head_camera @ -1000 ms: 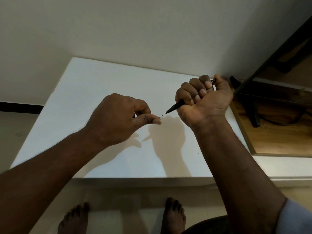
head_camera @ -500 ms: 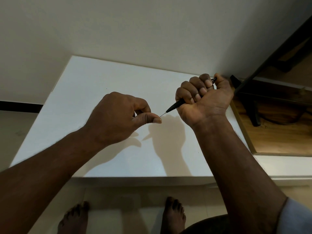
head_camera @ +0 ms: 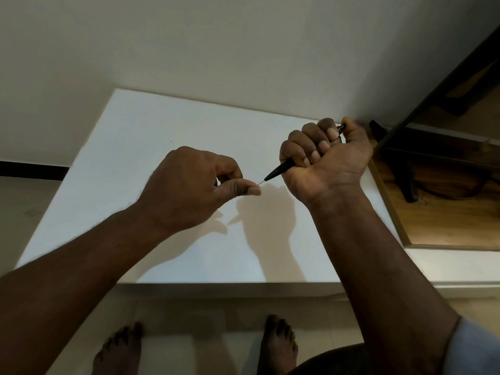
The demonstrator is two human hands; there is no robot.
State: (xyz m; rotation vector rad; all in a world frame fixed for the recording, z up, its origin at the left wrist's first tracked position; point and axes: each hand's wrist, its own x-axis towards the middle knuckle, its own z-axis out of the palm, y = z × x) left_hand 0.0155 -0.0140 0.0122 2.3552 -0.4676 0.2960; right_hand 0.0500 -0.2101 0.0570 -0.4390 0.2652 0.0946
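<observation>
Black and slim, a pen-like tool (head_camera: 280, 169) is held above the middle of a white tabletop (head_camera: 162, 131), slanting down to the left, with its fine metal needle (head_camera: 262, 182) pointing at the other hand. The tool is gripped in the fist of the right hand (head_camera: 330, 163): all four fingers are wrapped round the barrel and the thumb is laid over its upper end. The left hand (head_camera: 194, 188) is held just beside it, thumb pressed against the curled forefinger, and the needle's tip is met right at that pinch. Whether the tip itself or something tiny is caught there cannot be told. Shadows of both hands are thrown onto the tabletop beneath them. To the right, a wooden surface (head_camera: 446, 220) is seen with a black stand (head_camera: 405, 174) on it. A plain wall (head_camera: 216, 50) is seen behind the table. Two bare feet (head_camera: 278, 345) are seen on the pale floor below the table's near edge, and a light sleeve (head_camera: 476, 347) at the right forearm.
</observation>
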